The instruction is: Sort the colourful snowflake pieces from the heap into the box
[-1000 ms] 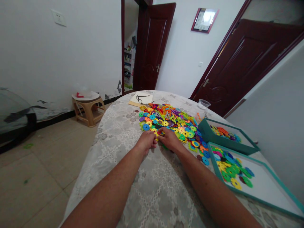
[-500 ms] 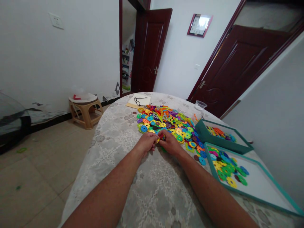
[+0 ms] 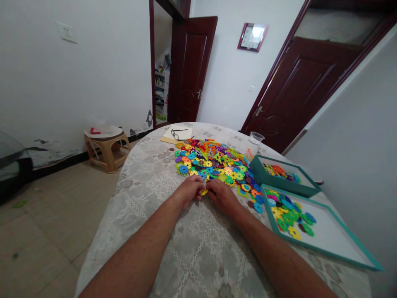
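My left hand (image 3: 191,190) is closed in a pinch on a yellow notched plastic disc (image 3: 204,192), held low over the near edge of a pile. My right hand (image 3: 222,195) meets it from the right, its fingers pressed together at the disc's edge; what lies between them is hidden. Just beyond both hands spreads the pile of colourful notched plastic discs (image 3: 214,159), in blue, yellow, green, orange, purple and red.
At the right stand a teal-edged box (image 3: 285,188) and a shallow teal-rimmed tray (image 3: 341,227), both holding discs. Glasses (image 3: 178,135) lie on paper at the far left of the patterned tablecloth (image 3: 149,186). A clear plastic cup (image 3: 256,137) stands behind the box. Left of the table is a stool (image 3: 108,151).
The right hand's fingers have closed in and turned downward beside the yellow disc; the red seen between them is no longer visible. The whole view has shifted slightly.
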Available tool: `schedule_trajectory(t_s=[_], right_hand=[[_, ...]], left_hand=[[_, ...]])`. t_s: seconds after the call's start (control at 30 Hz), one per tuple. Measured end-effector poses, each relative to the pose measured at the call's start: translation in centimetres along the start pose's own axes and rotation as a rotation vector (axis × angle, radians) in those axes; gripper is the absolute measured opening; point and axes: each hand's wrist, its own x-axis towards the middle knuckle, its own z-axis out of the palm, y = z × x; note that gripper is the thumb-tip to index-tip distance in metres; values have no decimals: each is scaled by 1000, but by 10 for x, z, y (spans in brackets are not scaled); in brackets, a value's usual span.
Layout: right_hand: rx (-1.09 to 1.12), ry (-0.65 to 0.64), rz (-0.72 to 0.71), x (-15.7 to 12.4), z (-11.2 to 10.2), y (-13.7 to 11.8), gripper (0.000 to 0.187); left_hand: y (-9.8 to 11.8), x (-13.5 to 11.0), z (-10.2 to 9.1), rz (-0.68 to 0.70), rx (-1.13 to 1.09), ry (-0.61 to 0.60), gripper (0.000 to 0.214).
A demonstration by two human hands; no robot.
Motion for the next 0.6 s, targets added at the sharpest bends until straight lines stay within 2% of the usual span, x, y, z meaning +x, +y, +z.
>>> schedule_trajectory(t_s=[0.1,0.23,0.33,0.43,0.53,0.6], right_hand=[[-50,-13,33,-12,-8,-3,13],[-66,85,132,-38,-36,-7,10],[-113,176,250,-62,-75,-9,9],[-226,265,415,-91,-120,-6,8],[-360,348,589,-124,-159,8,12],[-437,356,681,-147,-177,23,16]], left_hand=[[2,-3,1,0,-5,-19,21],[4,-7,2,26,25,8,27],[2,-6,2,42,141,32,27],[0,-3,2,71,294,-10,25],[2,-5,5,126,418,-25,24],[5,-9,8,161,474,-23,23]])
